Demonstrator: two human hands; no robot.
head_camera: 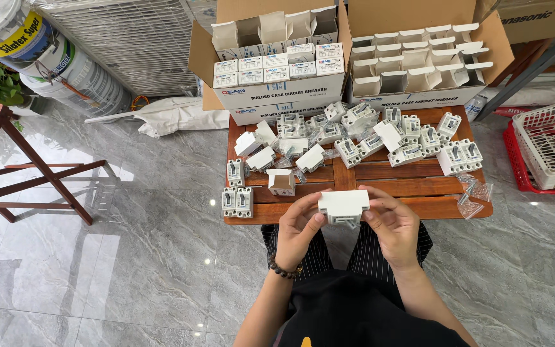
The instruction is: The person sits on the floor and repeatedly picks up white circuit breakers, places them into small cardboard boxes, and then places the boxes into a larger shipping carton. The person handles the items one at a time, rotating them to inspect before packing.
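Both hands up over the near edge of the bench: left hand and right hand each pinch an end of a white breaker, fingers closed on it. Light hold, I'd say; one slip drops it to the floor.

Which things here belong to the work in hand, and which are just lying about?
In use: white breaker held by left hand and right hand; loose breakers; small carton; cardboard boxes.

Lying about: paint buckets; plastic basket; wooden stand.
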